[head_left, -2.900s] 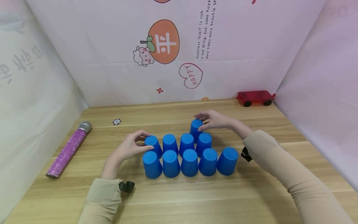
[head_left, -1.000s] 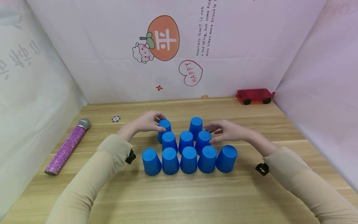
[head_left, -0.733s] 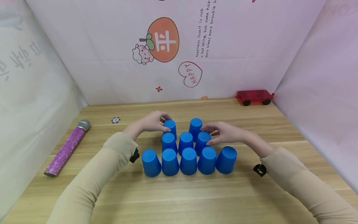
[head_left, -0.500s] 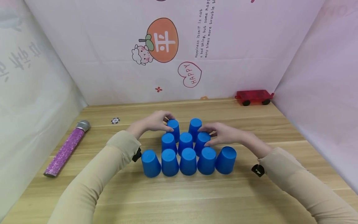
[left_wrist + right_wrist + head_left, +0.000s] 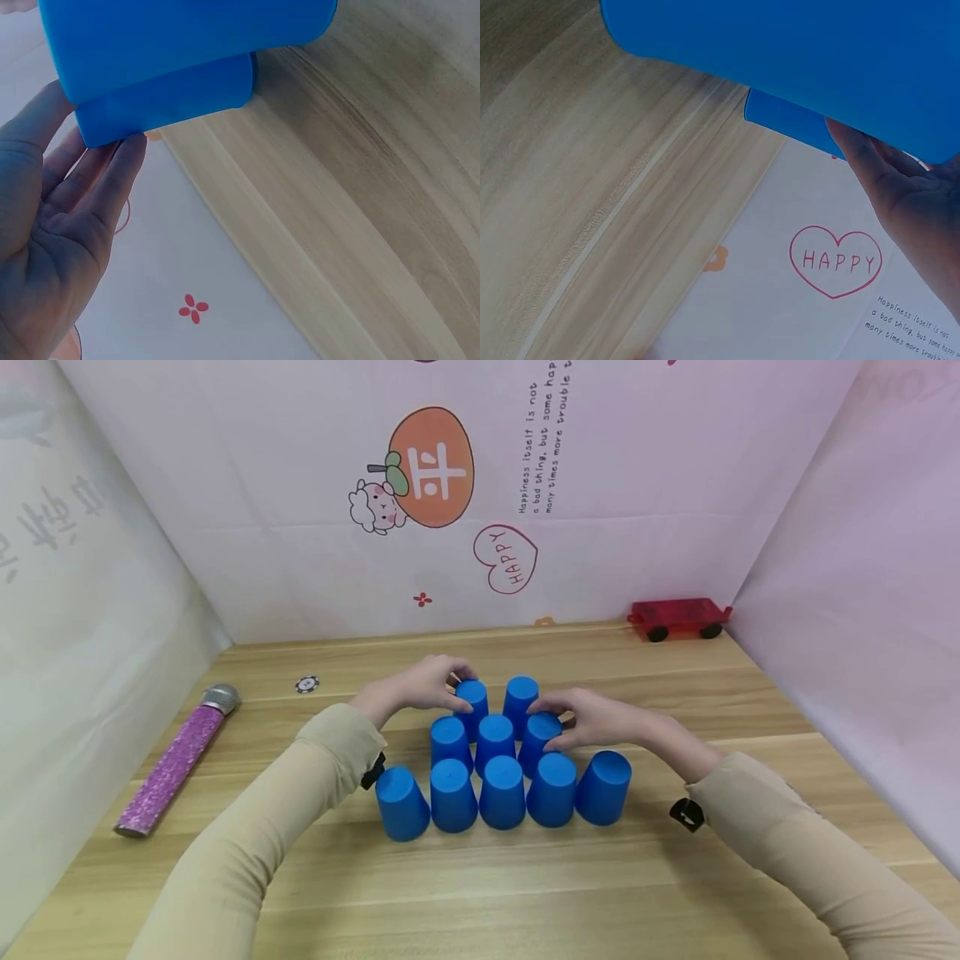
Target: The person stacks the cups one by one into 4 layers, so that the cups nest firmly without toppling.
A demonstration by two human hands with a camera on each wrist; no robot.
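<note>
Upside-down blue cups stand in three rows. At the back, my left hand (image 5: 431,683) holds the left cup (image 5: 472,708) between thumb and fingers; the left wrist view shows the fingertips (image 5: 129,154) against its end. Beside it stands the other back cup (image 5: 521,700), a small gap between them. My right hand (image 5: 600,720) curls its thumb and fingers around the right-end cup (image 5: 540,745) of the middle row. Two more middle cups (image 5: 495,745) are to its left. Several cups (image 5: 502,793) form the front row, its left-end cup (image 5: 402,806) slightly apart.
A purple glittery microphone (image 5: 176,764) lies at the left of the wooden table (image 5: 480,893). Behind it is a poker chip (image 5: 307,684). A red toy wagon (image 5: 678,619) stands at the back right corner. Printed white cloth walls (image 5: 600,543) enclose the table.
My left hand has taken the cup from the middle row's left end to the back and slid it right. My right hand has left the back-right cup for the middle row's right-end cup.
</note>
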